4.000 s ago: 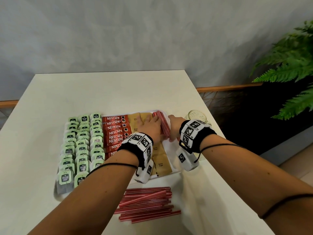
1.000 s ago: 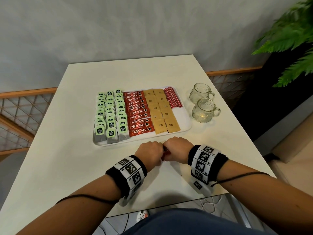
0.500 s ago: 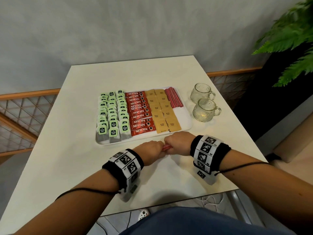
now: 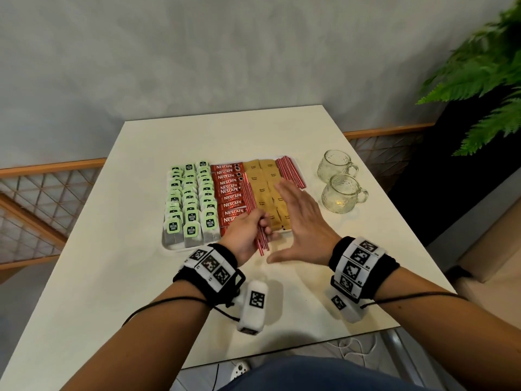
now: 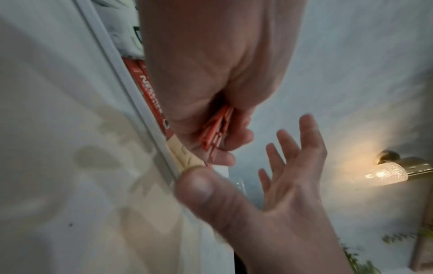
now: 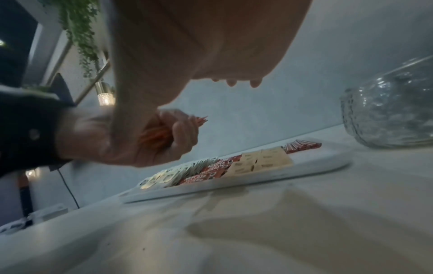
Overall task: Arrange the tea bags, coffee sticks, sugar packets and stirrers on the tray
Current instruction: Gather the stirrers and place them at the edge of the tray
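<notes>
The tray point(image 4: 169, 245) is white, on a cream-white table point(image 4: 112, 277). At the tray's left, the tea bags point(image 4: 190, 198) carry pale green tags with dark square logos over greyish-white pouches. Next to them the coffee sticks point(image 4: 229, 193) are red with white lettering and small black dots. The sugar packets point(image 4: 260, 176) are tan-brown with tiny dark print. The stirrers on the tray point(image 4: 290, 172), toward the right, are red with thin white stripes, as is the bundle of stirrers point(image 4: 260, 238) in the left hand point(image 4: 245, 235). Both wristbands point(image 4: 358, 263) are black with white blocks of black square-code patterns. At the right edge, the glass mugs point(image 4: 342, 193) are clear and textured, and the fern point(image 4: 485, 80) is green
</notes>
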A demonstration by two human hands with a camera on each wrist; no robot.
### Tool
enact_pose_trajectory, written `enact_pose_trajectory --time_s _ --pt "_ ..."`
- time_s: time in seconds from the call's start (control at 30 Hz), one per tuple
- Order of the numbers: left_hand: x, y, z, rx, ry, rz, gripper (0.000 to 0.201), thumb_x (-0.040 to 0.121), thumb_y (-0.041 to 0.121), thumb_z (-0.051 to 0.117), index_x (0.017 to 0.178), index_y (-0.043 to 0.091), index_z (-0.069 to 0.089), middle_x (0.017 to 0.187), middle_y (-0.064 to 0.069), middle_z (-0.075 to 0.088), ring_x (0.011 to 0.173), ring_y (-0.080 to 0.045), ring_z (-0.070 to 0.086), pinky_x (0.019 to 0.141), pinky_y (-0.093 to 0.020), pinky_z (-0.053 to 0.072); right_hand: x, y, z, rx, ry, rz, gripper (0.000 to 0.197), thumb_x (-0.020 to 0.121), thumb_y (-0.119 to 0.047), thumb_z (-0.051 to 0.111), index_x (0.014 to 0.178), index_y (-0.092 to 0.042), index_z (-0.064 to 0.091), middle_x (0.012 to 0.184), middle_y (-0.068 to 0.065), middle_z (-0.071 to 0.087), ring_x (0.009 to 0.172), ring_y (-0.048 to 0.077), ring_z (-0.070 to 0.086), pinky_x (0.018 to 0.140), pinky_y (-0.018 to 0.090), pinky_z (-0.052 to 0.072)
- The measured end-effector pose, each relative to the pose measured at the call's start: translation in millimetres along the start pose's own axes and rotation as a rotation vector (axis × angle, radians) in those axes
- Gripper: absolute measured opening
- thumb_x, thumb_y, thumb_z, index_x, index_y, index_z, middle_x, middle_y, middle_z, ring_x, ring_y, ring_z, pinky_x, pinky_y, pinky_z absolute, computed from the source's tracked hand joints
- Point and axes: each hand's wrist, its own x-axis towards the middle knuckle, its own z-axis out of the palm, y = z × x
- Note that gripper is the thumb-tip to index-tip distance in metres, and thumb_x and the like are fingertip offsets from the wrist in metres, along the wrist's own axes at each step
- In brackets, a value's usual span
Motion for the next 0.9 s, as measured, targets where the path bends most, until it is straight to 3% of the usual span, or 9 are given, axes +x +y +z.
enact_pose_trajectory --time_s 0.07,0.23,0.33,0.47,0.57,0.7,0.8,0.9 --pt "-1.8 -0.2 6.9 -0.052 -0.007 0.006 0.022 0.099 0.01 0.045 0.077 0.01 0.052 0.056 0.001 0.039 0.046 -0.012 0.043 0.05 -0.029 0.051 1.4 -1.5 4.2 -0.017 0.013 -0.059 0.139 0.051 -0.076 0.074 0.151 -0.028 -0.009 0.161 0.005 -0.006 0.149 0.018 -0.006 0.12 0.049 0.006" --pt "-8.2 -4.5 18.8 -0.101 -0.034 -0.021 0.023 0.098 0.006 0.043 0.076 0.008 0.048 0.053 0.0 0.038 0.043 -0.013 0.041 0.048 -0.027 0.049 8.9 0.3 4.0 -0.031 0.093 -0.05 0.132 0.056 -0.055 0.085 0.151 -0.028 -0.002 0.161 0.008 -0.001 0.149 0.02 0.003 0.119 0.053 0.014" --pt "-11.4 -5.1 18.7 -0.066 -0.05 -0.036 0.023 0.097 0.007 0.044 0.075 0.008 0.047 0.052 0.001 0.038 0.043 -0.012 0.04 0.047 -0.026 0.048 6.8 -2.3 0.9 0.045 0.033 -0.059 0.139 0.05 -0.065 0.083 0.152 -0.028 -0.004 0.161 0.003 -0.006 0.149 0.017 -0.002 0.12 0.046 0.007" --pt "-14.0 -5.8 18.5 -0.047 -0.057 -0.061 0.024 0.097 0.007 0.045 0.074 0.009 0.049 0.052 0.001 0.038 0.044 -0.012 0.039 0.048 -0.026 0.049 6.3 -4.2 -1.4 0.084 0.0 -0.05 0.144 0.046 -0.066 0.083 0.153 -0.031 -0.007 0.161 -0.001 -0.011 0.149 0.016 -0.005 0.12 0.049 0.008" --pt "-12.5 -4.8 16.3 -0.055 -0.045 -0.048 0.023 0.098 0.008 0.044 0.075 0.009 0.049 0.055 0.0 0.037 0.046 -0.012 0.04 0.05 -0.027 0.05 6.8 -6.2 -2.0 0.11 -0.073 -0.065 0.148 0.042 -0.071 0.081 0.151 -0.035 -0.013 0.161 -0.004 -0.015 0.149 0.015 -0.009 0.12 0.045 0.002" --pt "-12.3 -5.8 12.8 -0.048 -0.035 -0.082 0.02 0.096 0.009 0.048 0.076 0.01 0.051 0.055 0.002 0.04 0.048 -0.013 0.041 0.047 -0.023 0.046 8.0 -4.9 -2.2 0.156 -0.026 -0.005 0.137 0.055 -0.069 0.078 0.151 -0.033 -0.012 0.161 -0.004 -0.015 0.149 0.014 -0.008 0.12 0.053 0.011" --pt "-12.9 -8.3 12.8 -0.032 -0.033 -0.102 0.02 0.096 0.01 0.049 0.076 0.011 0.052 0.054 0.002 0.039 0.046 -0.012 0.04 0.051 -0.025 0.048 7.8 -1.7 -0.7 0.109 -0.051 -0.015 0.142 0.05 -0.07 0.08 0.151 -0.033 -0.013 0.16 -0.005 -0.018 0.149 0.014 -0.008 0.12 0.051 0.009" --pt "-14.9 -9.0 12.1 0.049 -0.057 -0.101 0.019 0.096 0.012 0.049 0.078 0.012 0.051 0.053 0.004 0.034 0.044 -0.009 0.031 0.045 -0.021 0.038 6.0 -1.4 -2.0 0.227 -0.103 0.038 0.145 0.048 -0.062 0.086 0.151 -0.035 -0.012 0.161 -0.01 -0.014 0.149 0.011 -0.007 0.12 0.051 0.01"
